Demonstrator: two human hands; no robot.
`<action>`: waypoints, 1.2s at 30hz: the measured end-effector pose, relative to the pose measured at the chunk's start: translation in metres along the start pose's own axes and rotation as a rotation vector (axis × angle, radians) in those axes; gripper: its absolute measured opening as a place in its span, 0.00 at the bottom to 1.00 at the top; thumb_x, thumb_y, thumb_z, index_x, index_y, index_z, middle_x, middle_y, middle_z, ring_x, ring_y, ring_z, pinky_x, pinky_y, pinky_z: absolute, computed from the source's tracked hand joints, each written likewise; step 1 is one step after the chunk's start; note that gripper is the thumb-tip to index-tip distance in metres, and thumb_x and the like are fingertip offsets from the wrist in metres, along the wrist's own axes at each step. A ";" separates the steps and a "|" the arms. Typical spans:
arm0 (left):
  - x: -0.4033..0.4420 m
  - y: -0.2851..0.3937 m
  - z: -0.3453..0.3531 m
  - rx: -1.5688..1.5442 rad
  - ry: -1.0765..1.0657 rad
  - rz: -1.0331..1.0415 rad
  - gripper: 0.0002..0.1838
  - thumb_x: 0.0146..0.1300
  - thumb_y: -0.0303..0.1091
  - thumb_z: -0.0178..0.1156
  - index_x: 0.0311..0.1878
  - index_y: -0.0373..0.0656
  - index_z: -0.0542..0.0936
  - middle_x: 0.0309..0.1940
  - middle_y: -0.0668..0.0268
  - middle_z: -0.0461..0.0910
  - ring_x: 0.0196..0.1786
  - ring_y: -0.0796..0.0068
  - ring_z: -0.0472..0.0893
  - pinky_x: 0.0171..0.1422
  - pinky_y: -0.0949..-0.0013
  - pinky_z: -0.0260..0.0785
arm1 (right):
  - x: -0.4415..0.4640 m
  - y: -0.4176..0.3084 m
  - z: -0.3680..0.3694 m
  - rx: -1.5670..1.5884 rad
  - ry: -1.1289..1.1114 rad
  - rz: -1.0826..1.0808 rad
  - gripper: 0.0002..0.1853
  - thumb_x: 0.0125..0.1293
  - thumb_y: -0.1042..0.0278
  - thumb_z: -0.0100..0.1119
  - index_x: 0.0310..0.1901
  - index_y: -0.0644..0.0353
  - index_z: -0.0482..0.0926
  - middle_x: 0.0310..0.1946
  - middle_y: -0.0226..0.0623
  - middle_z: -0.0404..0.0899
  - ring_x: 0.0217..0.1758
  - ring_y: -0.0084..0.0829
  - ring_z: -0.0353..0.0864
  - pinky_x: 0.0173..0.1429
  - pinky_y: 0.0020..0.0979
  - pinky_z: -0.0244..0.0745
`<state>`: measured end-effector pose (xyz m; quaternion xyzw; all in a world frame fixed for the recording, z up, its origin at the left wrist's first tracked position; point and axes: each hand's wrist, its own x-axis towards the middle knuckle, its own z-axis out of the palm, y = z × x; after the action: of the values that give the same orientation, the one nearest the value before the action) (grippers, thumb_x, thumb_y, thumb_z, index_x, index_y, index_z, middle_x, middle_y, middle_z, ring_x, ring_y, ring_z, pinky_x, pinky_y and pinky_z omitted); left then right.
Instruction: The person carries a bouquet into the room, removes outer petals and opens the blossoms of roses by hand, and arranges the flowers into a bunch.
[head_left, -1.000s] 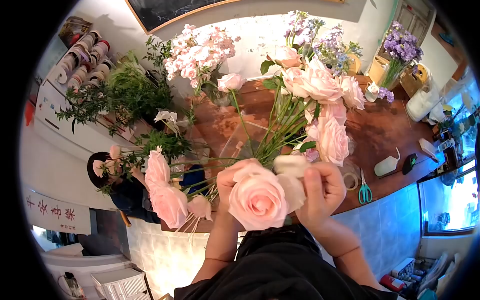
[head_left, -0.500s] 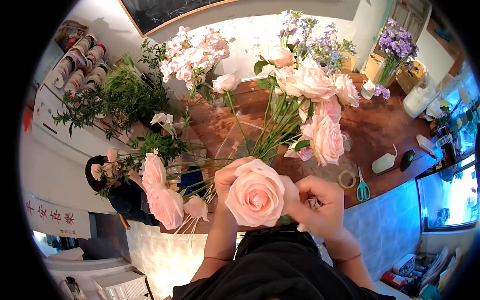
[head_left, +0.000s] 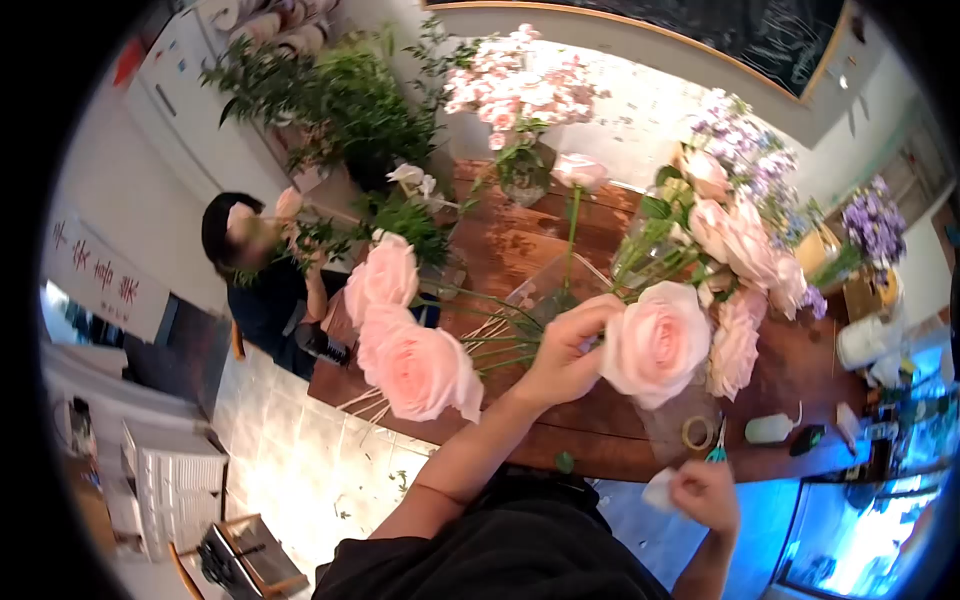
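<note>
Left hand: closed on the pink rose, the fingers of the left hand set against the left side of the bloom.
Pink rose: raised over the bench, near its front edge; bloom wide open and facing the viewer; stem hidden.
Right hand: apart from the rose, lower and to the right, in front of the bench edge; the right hand has its fingers curled and pinched on a pale piece.
Pale piece: probably a petal; motion blur limits identification.
Bench front, right: turquoise-handled scissors just above the right hand; tape roll beside them; white bottle farther right.
Bench front, left: rose bundle, stems extending toward the left hand.
Right of held rose: rose cluster, several open pink blooms.
Bench rear: single rose, upright; small pink flowers in a glass vase.
Left rear: green foliage.
Far left: co-worker in dark clothing, beside the bench end, one hand raised near pink blooms.
</note>
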<state>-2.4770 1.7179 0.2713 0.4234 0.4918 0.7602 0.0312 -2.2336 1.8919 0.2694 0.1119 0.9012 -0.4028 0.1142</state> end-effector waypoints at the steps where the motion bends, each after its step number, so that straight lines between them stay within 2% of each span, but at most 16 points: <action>1: 0.001 -0.008 -0.001 0.033 0.001 0.055 0.08 0.54 0.21 0.58 0.39 0.34 0.75 0.35 0.62 0.75 0.39 0.70 0.75 0.46 0.72 0.66 | -0.005 0.013 0.015 -0.225 -0.100 0.044 0.13 0.47 0.67 0.66 0.31 0.66 0.76 0.30 0.46 0.77 0.26 0.33 0.78 0.32 0.28 0.73; 3: -0.003 -0.023 0.004 0.046 0.108 0.113 0.09 0.53 0.20 0.57 0.39 0.35 0.74 0.36 0.59 0.74 0.40 0.63 0.75 0.47 0.69 0.66 | -0.011 0.042 0.045 -0.674 -0.280 0.137 0.17 0.46 0.65 0.68 0.37 0.65 0.77 0.39 0.48 0.77 0.32 0.39 0.79 0.36 0.34 0.75; 6: -0.025 -0.033 0.000 0.347 0.326 0.201 0.14 0.51 0.23 0.62 0.42 0.34 0.74 0.38 0.56 0.75 0.41 0.60 0.76 0.47 0.68 0.68 | 0.009 0.020 0.052 -0.739 0.084 -0.225 0.25 0.49 0.64 0.67 0.49 0.66 0.73 0.49 0.51 0.72 0.41 0.46 0.78 0.45 0.41 0.74; 10: -0.046 -0.013 0.005 0.308 0.382 0.233 0.22 0.47 0.26 0.68 0.47 0.32 0.75 0.44 0.54 0.76 0.44 0.64 0.78 0.48 0.67 0.70 | 0.068 -0.049 0.062 0.124 0.235 -0.082 0.21 0.55 0.69 0.59 0.52 0.62 0.71 0.48 0.51 0.73 0.50 0.52 0.73 0.53 0.41 0.69; 11: -0.047 -0.009 0.008 0.291 0.354 0.214 0.22 0.48 0.25 0.67 0.47 0.31 0.75 0.44 0.53 0.76 0.44 0.63 0.78 0.49 0.67 0.70 | 0.092 -0.043 0.076 0.072 0.362 -0.248 0.23 0.53 0.69 0.60 0.53 0.61 0.70 0.39 0.48 0.77 0.43 0.51 0.76 0.48 0.41 0.72; 12: -0.048 -0.005 0.012 0.274 0.327 0.195 0.21 0.48 0.24 0.66 0.48 0.31 0.75 0.45 0.53 0.76 0.44 0.63 0.78 0.49 0.67 0.70 | 0.114 -0.045 0.083 -0.181 0.599 -0.595 0.25 0.52 0.67 0.62 0.53 0.62 0.71 0.41 0.46 0.77 0.43 0.49 0.77 0.47 0.41 0.72; 15: -0.048 0.010 0.017 0.355 0.257 0.185 0.20 0.50 0.21 0.63 0.48 0.31 0.75 0.46 0.53 0.76 0.46 0.60 0.78 0.51 0.66 0.69 | 0.164 -0.070 0.103 0.455 0.596 -0.448 0.23 0.61 0.69 0.58 0.57 0.65 0.68 0.49 0.41 0.73 0.51 0.32 0.72 0.56 0.31 0.66; 16: -0.051 0.019 0.021 0.449 0.281 0.184 0.19 0.50 0.20 0.62 0.48 0.31 0.75 0.46 0.53 0.76 0.47 0.59 0.78 0.52 0.65 0.69 | 0.164 -0.059 0.079 0.920 0.360 -0.431 0.21 0.62 0.69 0.57 0.56 0.65 0.70 0.45 0.40 0.74 0.46 0.29 0.74 0.50 0.27 0.69; 18: -0.078 0.006 0.018 0.481 0.261 0.273 0.19 0.51 0.17 0.58 0.49 0.33 0.74 0.49 0.53 0.75 0.51 0.55 0.76 0.58 0.62 0.66 | 0.164 -0.081 0.050 0.763 0.530 -0.429 0.11 0.63 0.71 0.55 0.46 0.64 0.74 0.35 0.37 0.76 0.33 0.28 0.75 0.37 0.26 0.70; 19: -0.100 -0.009 0.006 0.511 0.136 0.335 0.20 0.50 0.17 0.58 0.50 0.35 0.74 0.50 0.52 0.74 0.51 0.56 0.75 0.59 0.61 0.65 | 0.158 -0.108 0.039 0.119 0.901 -0.431 0.05 0.64 0.72 0.54 0.37 0.63 0.78 0.28 0.35 0.77 0.26 0.30 0.74 0.30 0.28 0.68; 21: -0.147 -0.040 -0.021 0.594 0.027 0.114 0.23 0.51 0.20 0.60 0.53 0.35 0.72 0.52 0.53 0.71 0.53 0.60 0.73 0.60 0.62 0.64 | 0.143 -0.123 0.013 0.216 1.077 -0.554 0.08 0.67 0.71 0.51 0.33 0.65 0.77 0.23 0.33 0.74 0.20 0.23 0.70 0.23 0.23 0.63; 23: -0.160 -0.045 -0.024 0.393 0.426 -0.416 0.26 0.48 0.24 0.62 0.53 0.35 0.67 0.52 0.55 0.70 0.54 0.65 0.71 0.62 0.62 0.61 | 0.126 -0.141 -0.007 0.357 1.187 -0.706 0.10 0.69 0.69 0.48 0.35 0.67 0.75 0.22 0.34 0.72 0.18 0.21 0.68 0.22 0.20 0.60; 24: -0.160 -0.061 -0.045 0.489 0.401 -0.447 0.37 0.45 0.31 0.69 0.58 0.37 0.62 0.56 0.58 0.65 0.57 0.67 0.67 0.64 0.63 0.59 | 0.121 -0.147 -0.014 0.391 1.249 -0.800 0.11 0.70 0.68 0.47 0.35 0.68 0.73 0.21 0.35 0.70 0.18 0.21 0.67 0.21 0.19 0.59; 28: -0.123 -0.078 -0.076 0.338 0.350 -0.237 0.48 0.42 0.40 0.74 0.63 0.38 0.56 0.58 0.61 0.61 0.60 0.67 0.65 0.65 0.63 0.57 | 0.106 -0.154 -0.019 0.279 1.163 -0.991 0.12 0.72 0.67 0.41 0.32 0.66 0.68 0.22 0.36 0.68 0.16 0.20 0.64 0.18 0.17 0.55; 32: -0.082 -0.099 -0.091 -0.251 0.245 -0.155 0.52 0.41 0.45 0.75 0.65 0.39 0.53 0.62 0.61 0.57 0.62 0.66 0.62 0.66 0.62 0.56 | 0.116 -0.134 0.011 0.065 1.000 -0.769 0.10 0.69 0.68 0.46 0.35 0.66 0.74 0.24 0.36 0.73 0.19 0.22 0.69 0.22 0.20 0.62; 36: -0.068 -0.084 -0.056 -0.024 0.227 0.092 0.47 0.46 0.46 0.73 0.63 0.40 0.56 0.58 0.60 0.64 0.59 0.65 0.65 0.65 0.59 0.57 | 0.147 -0.093 0.056 -0.319 0.825 -0.611 0.06 0.65 0.74 0.51 0.38 0.65 0.78 0.31 0.33 0.77 0.28 0.22 0.74 0.33 0.22 0.69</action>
<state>-2.5023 1.6899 0.1559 0.3562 0.4630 0.8098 -0.0543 -2.3938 1.8051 0.2547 -0.0252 0.9129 -0.1983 -0.3560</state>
